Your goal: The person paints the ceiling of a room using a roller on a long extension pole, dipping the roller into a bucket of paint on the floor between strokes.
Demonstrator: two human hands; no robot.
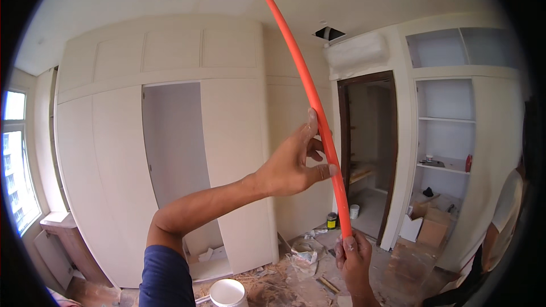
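A long, slim orange pole [303, 74] rises at a slant from the lower middle up to the ceiling, where its pale tip is at the top edge of the view. My left hand [296, 162] is around the pole partway up, thumb on the near side and some fingers hidden behind it. The grip looks loose. Lower down, my right hand [355, 256] closes on the pole's bottom end. What the upper tip carries, if anything, is out of view.
Cream wardrobes [239, 131] stand ahead with one section open. A white bucket [227, 293] is below on the littered floor. A dark-framed doorway [392, 153], shelves [446, 119] and cardboard boxes [435, 227] are to the right. Another person [503, 210] is at the right edge.
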